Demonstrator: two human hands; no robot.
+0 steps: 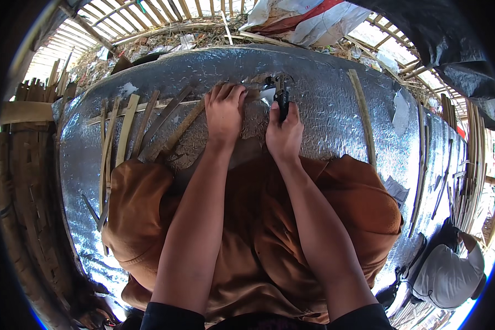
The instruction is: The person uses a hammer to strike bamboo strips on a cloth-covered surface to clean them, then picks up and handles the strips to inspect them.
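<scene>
Low on a silver foil mat (319,129), both of my hands are side by side in front of my knees. My left hand (225,113) is closed, fingers curled down over a thin brown strip (253,94) whose end shows just to its right. Wrapped around the lower part of a black hand tool with a metal head (282,91) is my right hand (286,132), thumb along its side. The tool's head lies close to the strip's end; whether they touch I cannot tell. A pale bamboo strip (165,104) runs from the left toward my left hand.
Several flat bamboo strips (127,126) lie left of my hands, and one long strip (362,110) lies to the right. Bundled bamboo (30,203) stands at the far left. A person in a light shirt (443,278) sits at the lower right. Slatted bamboo walls surround the mat.
</scene>
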